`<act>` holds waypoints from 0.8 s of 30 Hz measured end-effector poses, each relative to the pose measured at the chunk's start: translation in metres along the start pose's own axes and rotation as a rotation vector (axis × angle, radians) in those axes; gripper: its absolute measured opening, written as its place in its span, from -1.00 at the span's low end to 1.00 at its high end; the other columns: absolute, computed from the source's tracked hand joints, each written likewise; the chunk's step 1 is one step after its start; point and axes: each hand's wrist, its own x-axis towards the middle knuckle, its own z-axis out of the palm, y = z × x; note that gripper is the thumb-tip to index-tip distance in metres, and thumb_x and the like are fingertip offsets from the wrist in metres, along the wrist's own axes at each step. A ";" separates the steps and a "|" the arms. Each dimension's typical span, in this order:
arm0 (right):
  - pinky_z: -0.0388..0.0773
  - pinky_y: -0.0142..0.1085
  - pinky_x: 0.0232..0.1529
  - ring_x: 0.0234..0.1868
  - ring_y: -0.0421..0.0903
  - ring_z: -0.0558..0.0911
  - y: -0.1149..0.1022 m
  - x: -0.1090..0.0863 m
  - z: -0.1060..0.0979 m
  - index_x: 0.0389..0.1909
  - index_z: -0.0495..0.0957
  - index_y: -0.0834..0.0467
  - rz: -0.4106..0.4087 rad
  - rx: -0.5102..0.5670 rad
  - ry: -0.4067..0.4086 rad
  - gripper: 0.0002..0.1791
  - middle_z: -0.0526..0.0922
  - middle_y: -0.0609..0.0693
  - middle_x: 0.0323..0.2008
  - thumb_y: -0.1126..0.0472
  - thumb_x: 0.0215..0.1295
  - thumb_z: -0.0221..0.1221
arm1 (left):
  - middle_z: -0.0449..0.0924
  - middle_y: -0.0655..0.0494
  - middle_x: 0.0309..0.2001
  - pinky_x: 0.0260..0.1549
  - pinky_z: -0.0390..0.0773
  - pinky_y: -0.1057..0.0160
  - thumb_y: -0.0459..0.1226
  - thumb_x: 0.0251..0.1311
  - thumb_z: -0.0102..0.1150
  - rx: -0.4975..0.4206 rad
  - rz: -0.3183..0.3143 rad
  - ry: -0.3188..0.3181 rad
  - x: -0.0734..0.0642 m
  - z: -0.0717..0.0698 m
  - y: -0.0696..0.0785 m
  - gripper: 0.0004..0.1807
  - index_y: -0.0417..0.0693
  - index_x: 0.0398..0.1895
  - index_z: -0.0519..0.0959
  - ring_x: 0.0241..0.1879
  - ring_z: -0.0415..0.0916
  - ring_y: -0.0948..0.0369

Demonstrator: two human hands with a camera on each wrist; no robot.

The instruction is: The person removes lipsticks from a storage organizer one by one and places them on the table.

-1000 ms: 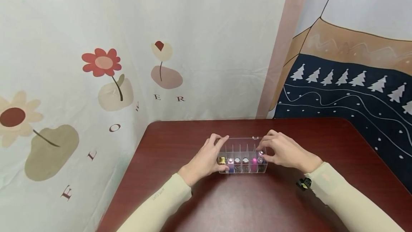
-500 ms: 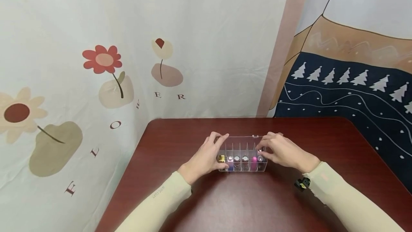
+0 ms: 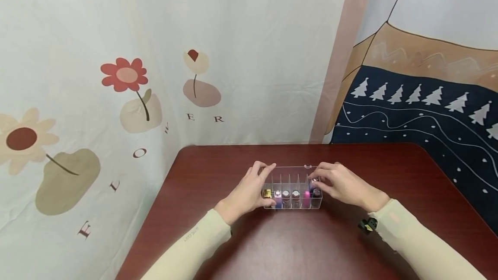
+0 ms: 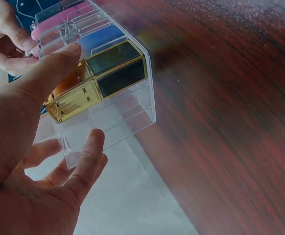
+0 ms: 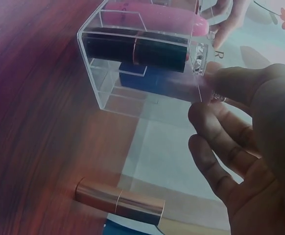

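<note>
A clear divided lipstick organizer stands on the table. My left hand grips its left end, thumb in front and fingers behind, beside a black-and-gold lipstick. At the far right, my right hand pinches the top of a blue lipstick tube between thumb and fingers. Most of that tube sits inside the rear compartment. In front of it is a black lipstick, and a pink one fills the adjoining slot. The front row also holds a blue-and-pink tube and round silver-topped ones.
A copper-coloured lipstick stands on the table to the right of the organizer, near my right hand. The dark red wooden table runs back to a printed curtain. A black wrist device hangs under my right sleeve.
My right hand has shifted slightly back, its thumb now on the rear tube's top. The black lipstick in the front right slot shows more plainly. My left hand keeps its grip.
</note>
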 end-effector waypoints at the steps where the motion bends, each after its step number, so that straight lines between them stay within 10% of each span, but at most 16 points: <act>1: 0.83 -0.24 -0.05 -0.18 -0.34 0.72 0.000 0.000 -0.001 0.10 0.92 0.06 -0.001 0.015 0.006 -0.74 0.88 -0.12 -0.05 0.22 0.45 0.61 | 0.44 -0.17 0.47 0.36 0.79 -0.04 -0.03 0.10 0.90 -0.001 0.000 0.001 0.000 0.000 0.000 0.29 -0.06 0.84 0.31 0.29 0.60 -0.15; 15: 0.92 -0.18 -0.06 -0.15 -0.24 0.85 0.006 -0.005 -0.003 0.05 0.84 0.11 -0.113 0.058 0.217 -0.58 0.93 -0.07 -0.08 0.40 0.21 0.70 | 0.43 -0.18 0.49 0.33 0.82 -0.05 -0.04 0.12 0.89 -0.006 -0.003 0.009 -0.001 0.001 0.000 0.28 -0.06 0.85 0.30 0.33 0.61 -0.16; 24: 0.70 -0.66 0.10 -0.17 -0.16 0.84 0.007 -0.001 -0.011 0.07 0.87 0.08 -0.202 0.082 0.333 -0.45 0.93 -0.07 -0.07 0.47 0.04 0.74 | 0.43 -0.18 0.49 0.33 0.81 -0.05 -0.04 0.12 0.89 -0.005 -0.004 0.013 -0.001 0.001 0.000 0.28 -0.07 0.84 0.31 0.31 0.62 -0.15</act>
